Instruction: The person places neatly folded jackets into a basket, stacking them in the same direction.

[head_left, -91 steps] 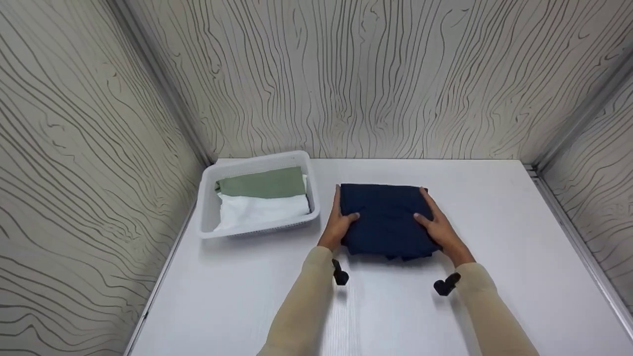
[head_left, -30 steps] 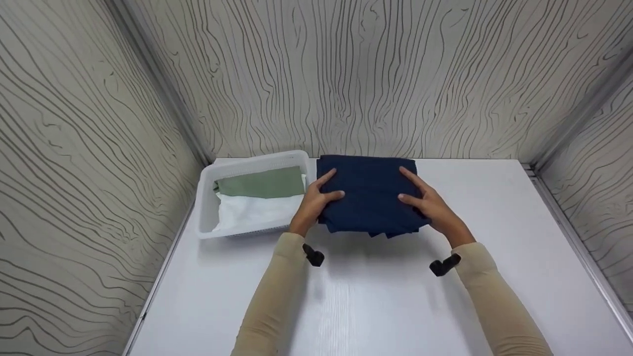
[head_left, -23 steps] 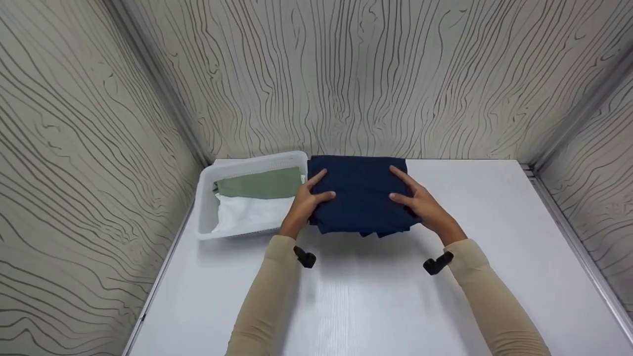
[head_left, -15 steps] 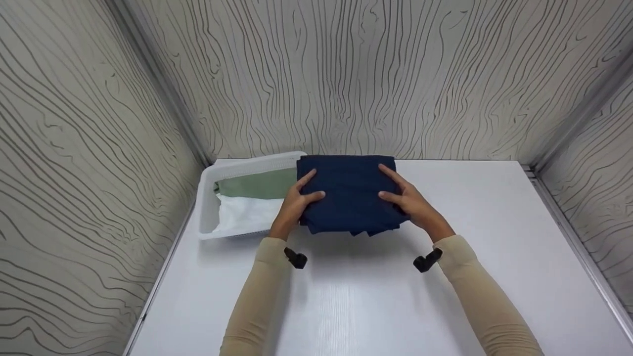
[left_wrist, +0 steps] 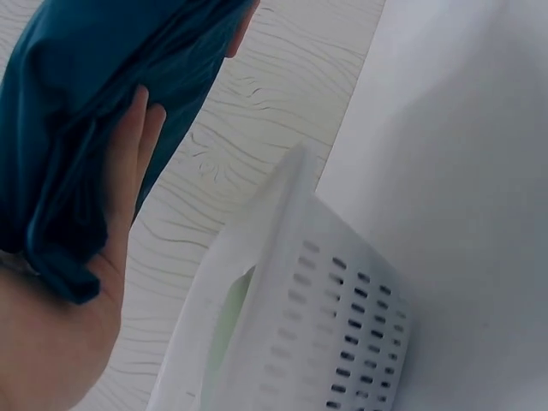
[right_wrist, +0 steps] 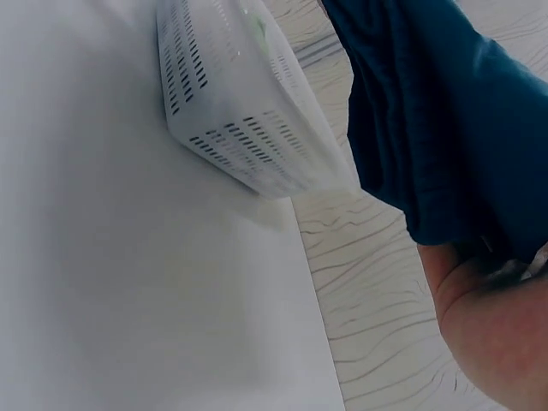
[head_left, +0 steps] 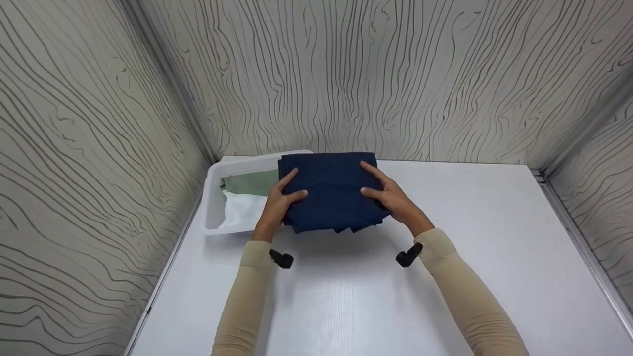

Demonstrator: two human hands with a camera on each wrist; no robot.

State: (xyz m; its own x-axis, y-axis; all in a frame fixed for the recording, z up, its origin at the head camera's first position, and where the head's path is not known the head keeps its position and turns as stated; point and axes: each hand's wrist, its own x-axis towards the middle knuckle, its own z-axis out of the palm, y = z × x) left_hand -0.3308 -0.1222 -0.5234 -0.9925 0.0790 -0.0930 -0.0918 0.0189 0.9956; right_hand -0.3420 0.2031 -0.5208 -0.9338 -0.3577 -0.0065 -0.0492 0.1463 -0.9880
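Note:
A folded navy cloth (head_left: 334,193), layered and with uneven points along its near edge, is held up between both hands. My left hand (head_left: 277,206) grips its left side, thumb on top; the left wrist view shows fingers (left_wrist: 128,154) along the underside. On the opposite side my right hand (head_left: 395,200) grips it, thumb and index finger spread over the top. In the head view the cloth overlaps the right part of a white perforated basket (head_left: 212,202). Both wrist views show the cloth raised above the basket's rim.
Inside the basket lie a folded green cloth (head_left: 252,183) and a white cloth (head_left: 242,210), partly hidden. The white table (head_left: 470,207) meets patterned walls (head_left: 336,74) at the back and sides. A small black mount (head_left: 282,258) sits on each sleeved wrist.
Both hands have lifted the navy cloth from the table, moved it back, then carried it left until it covers part of the basket in the head view. The basket stays in place.

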